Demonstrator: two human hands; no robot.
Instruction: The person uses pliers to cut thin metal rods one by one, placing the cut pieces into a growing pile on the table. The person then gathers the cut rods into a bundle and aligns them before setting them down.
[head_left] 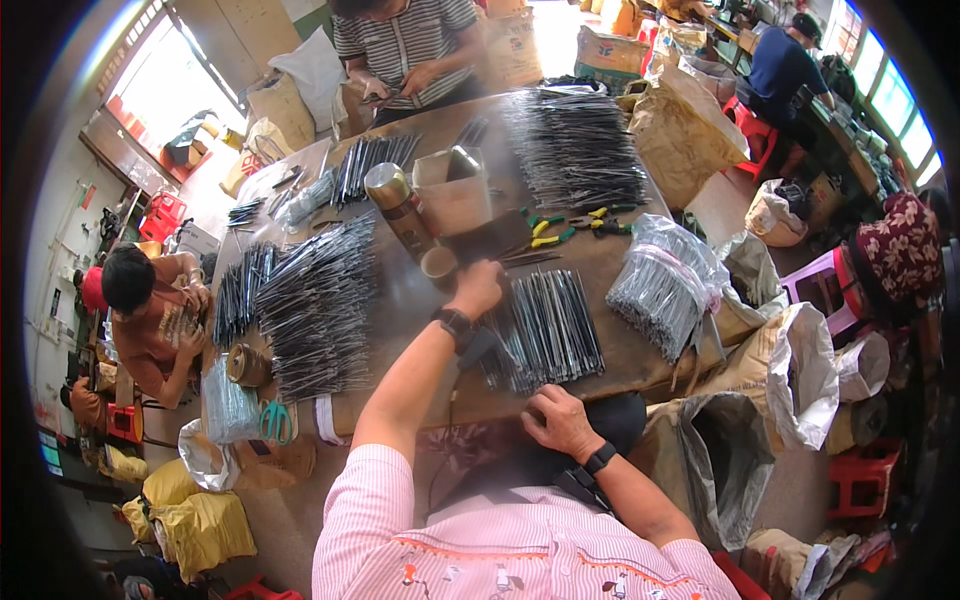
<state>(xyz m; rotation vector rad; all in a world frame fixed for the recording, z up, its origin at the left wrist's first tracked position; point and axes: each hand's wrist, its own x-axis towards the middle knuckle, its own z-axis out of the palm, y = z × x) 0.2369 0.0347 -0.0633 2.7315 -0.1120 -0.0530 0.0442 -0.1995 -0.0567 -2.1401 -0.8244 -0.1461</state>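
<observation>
My left hand point(478, 286) reaches over the table, fingers curled in, just right of a small tan cup-like piece point(438, 264). Whether it holds anything is hidden. Below and right of it lies a row of thin dark metal rods point(553, 325), laid side by side. At the near end of that row, by the table's front edge, is my right hand point(563, 421) with bent fingers; what they grip, if anything, cannot be made out. Behind the row are several pliers with yellow and green handles point(553, 238). A dark open box point(492, 240) stands beyond my left hand.
Large rod piles lie at left point(318, 305) and far right point(575, 150). A plastic-wrapped rod bundle point(660, 285) sits right of the row. A tall flask point(400, 205) stands mid-table. Co-workers sit left point(150, 320) and stand opposite point(410, 50). Open sacks point(715, 460) crowd the right.
</observation>
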